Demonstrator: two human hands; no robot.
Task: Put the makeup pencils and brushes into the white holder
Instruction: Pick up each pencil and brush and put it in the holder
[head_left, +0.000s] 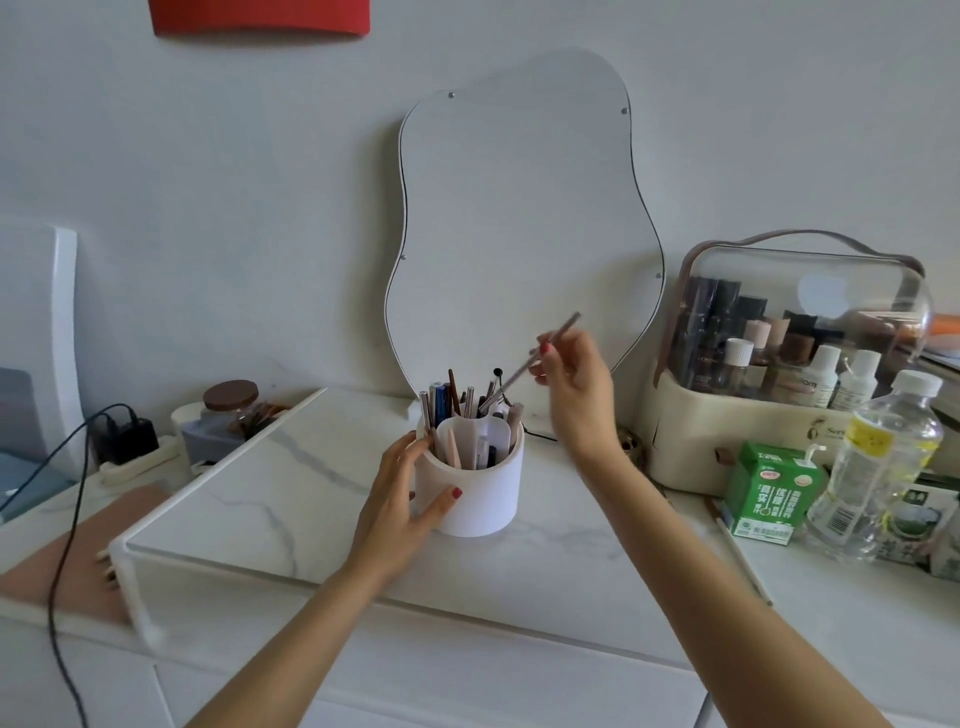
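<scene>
Mirror (519, 218) leaning on wall behind | marble shelf (291, 483) bearing white holder (480, 499), compartments full of upright pencils and brushes | left hand (400, 499) wrapped around holder's side | right hand (576, 389) pinching slim pencil (535, 358), slanted, lower end among those at the holder's rear.

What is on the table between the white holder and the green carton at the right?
In the head view, the right forearm crosses above that stretch between the white holder and the green carton. The marble table there looks bare, apart from a thin dark cable behind.
</scene>
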